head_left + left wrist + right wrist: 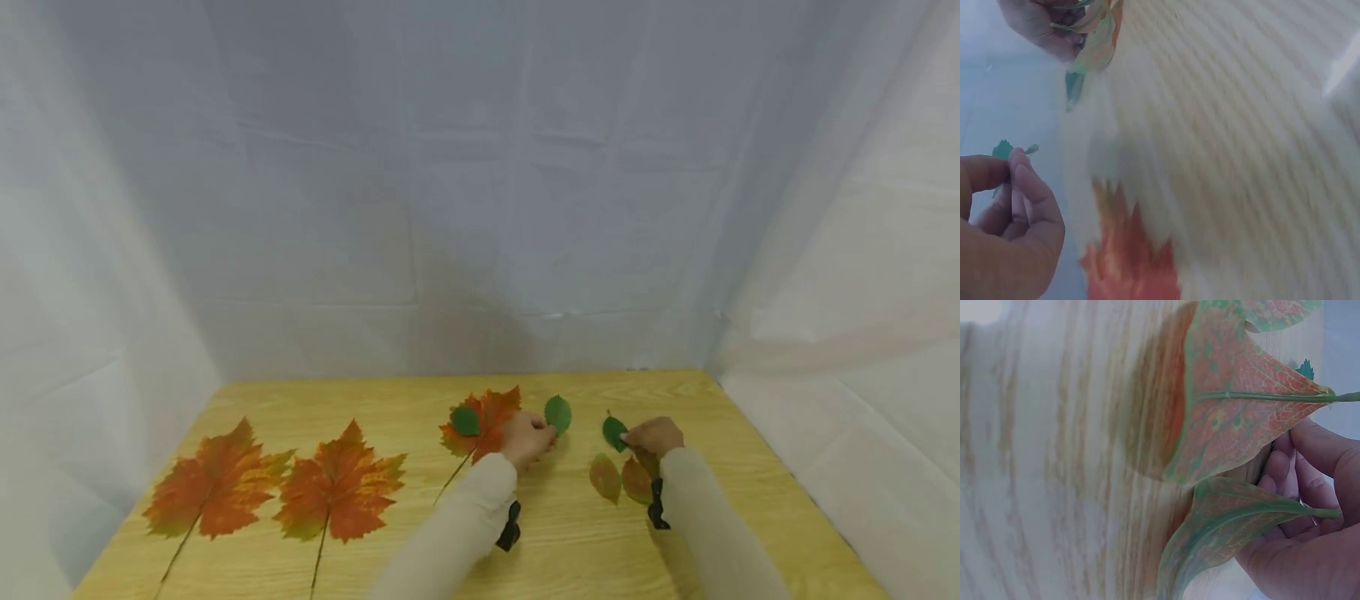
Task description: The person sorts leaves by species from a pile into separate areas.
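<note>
My left hand pinches a small green leaf between thumb and fingertips, to the right of a red-orange maple leaf. In the left wrist view the green leaf shows partly behind the fingertips. My right hand holds a sprig of red-green leaves by its stems, with the blades spreading below the hand. A dark green leaf sticks out at its fingertips. Close up in the right wrist view, a veined red-green leaf covers part of the fingers.
Two large red-orange maple leaves on stems, one at far left and another beside it, lie on the wooden table. A dark green leaf rests over the third maple leaf. Pale sheeting hangs behind and at both sides.
</note>
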The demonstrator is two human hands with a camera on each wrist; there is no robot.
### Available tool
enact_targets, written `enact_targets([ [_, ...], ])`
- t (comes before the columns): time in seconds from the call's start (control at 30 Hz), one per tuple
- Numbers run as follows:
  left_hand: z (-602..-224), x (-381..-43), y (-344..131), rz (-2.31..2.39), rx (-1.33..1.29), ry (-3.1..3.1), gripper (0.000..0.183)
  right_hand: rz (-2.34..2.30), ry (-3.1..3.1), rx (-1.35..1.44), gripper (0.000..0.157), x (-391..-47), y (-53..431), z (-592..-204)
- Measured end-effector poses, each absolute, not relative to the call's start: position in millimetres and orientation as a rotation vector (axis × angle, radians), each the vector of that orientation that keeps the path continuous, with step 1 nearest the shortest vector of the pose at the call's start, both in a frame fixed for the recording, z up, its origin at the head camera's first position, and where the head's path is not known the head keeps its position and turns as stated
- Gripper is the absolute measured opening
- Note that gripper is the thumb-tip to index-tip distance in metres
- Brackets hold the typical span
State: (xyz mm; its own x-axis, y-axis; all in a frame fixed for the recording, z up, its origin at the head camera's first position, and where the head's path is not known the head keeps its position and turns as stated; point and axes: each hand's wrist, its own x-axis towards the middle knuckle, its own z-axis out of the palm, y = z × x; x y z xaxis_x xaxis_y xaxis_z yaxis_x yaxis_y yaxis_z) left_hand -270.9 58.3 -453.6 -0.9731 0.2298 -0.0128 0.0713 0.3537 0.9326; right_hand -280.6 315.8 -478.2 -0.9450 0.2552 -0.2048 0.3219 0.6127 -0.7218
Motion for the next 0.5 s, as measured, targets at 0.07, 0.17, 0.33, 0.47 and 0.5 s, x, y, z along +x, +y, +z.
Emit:
enact_targets([
  [0.07,-459,-272,67,1.665,0.269,2.506,0.022,-1.262,2.754,0.476,0.031,-280,316,-478],
  [0.17,-469,-270,76,1.653,0.247,2.553,0.024,-1.282,2.758,0.466,0.032,-280,316,-480],
  [0.33,-483,-264,86,1.765,0.144,2.484,0.02,-1.28,2.774,0.467,0.03,-280,317,-483],
  [0.47,-490,-262,91,1.883,0.064,2.369,0.011,-1.263,2.784,0.466,0.03,-279,318,-483],
  [0.5,-492,-262,92,1.9,0.054,2.346,0.009,-1.255,2.789,0.463,0.03,-279,319,-483],
])
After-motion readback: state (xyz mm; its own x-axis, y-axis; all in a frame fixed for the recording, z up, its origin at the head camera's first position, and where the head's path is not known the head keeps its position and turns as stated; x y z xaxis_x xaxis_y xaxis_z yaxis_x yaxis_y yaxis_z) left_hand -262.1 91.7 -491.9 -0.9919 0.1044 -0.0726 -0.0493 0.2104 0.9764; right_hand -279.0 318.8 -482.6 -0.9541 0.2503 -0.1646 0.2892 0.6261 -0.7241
